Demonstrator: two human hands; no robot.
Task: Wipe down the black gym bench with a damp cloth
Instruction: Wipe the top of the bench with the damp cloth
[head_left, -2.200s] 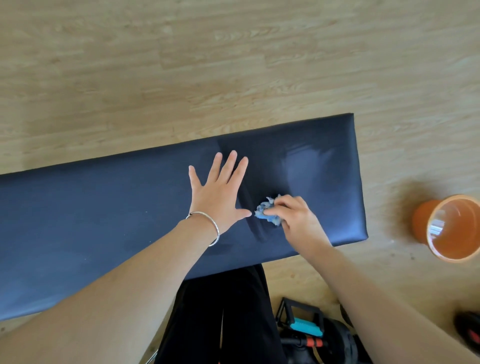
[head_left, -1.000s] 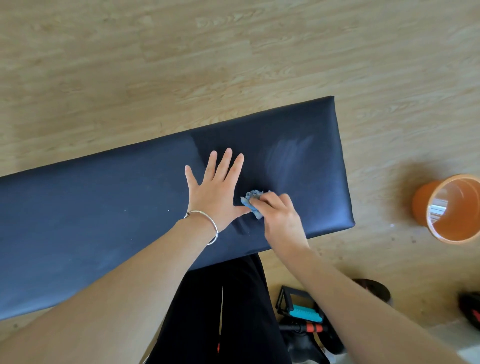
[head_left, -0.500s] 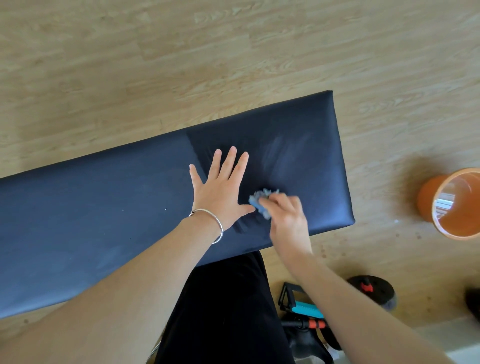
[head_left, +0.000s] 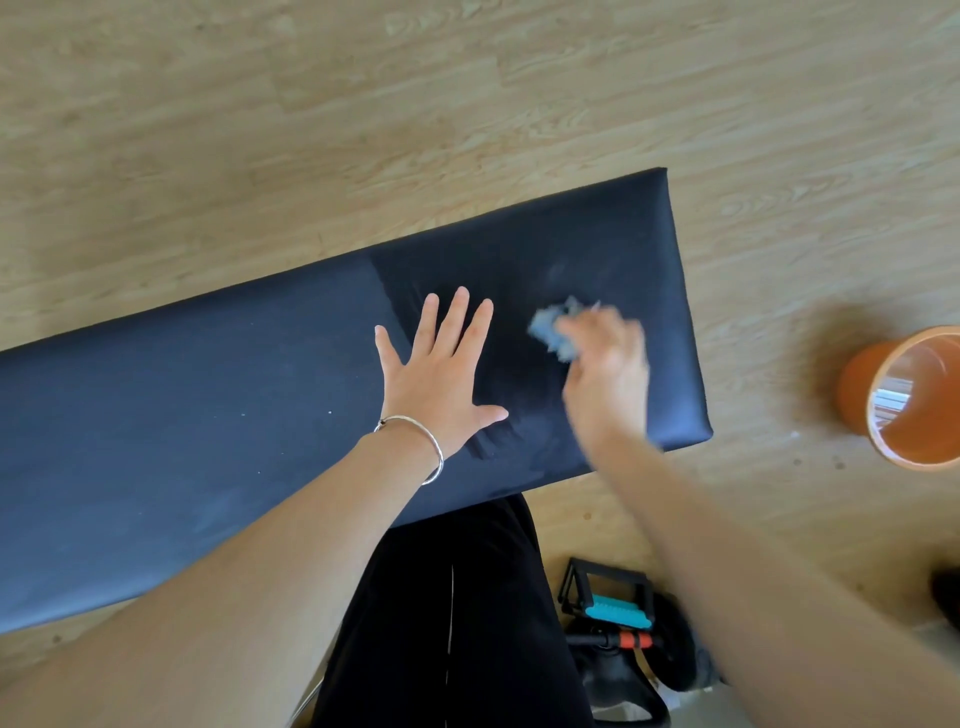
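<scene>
One wide-angle camera, worn on the head, looks steeply down from close above the black gym bench (head_left: 208, 415), which slants from near left to far right. Wood floor (head_left: 467, 104) fills the far side. The left hand (head_left: 441, 379) and right hand (head_left: 605, 374) reach in from the near edge.

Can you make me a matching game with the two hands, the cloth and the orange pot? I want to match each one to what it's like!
Things:
1. left hand
2. right hand
3. cloth
4. orange pot

Descriptions:
A. blue and crumpled
B. stands on the wooden floor
C. lies flat on the black bench
D. grips the cloth

Pairs: 1-C, 2-D, 3-A, 4-B
</scene>
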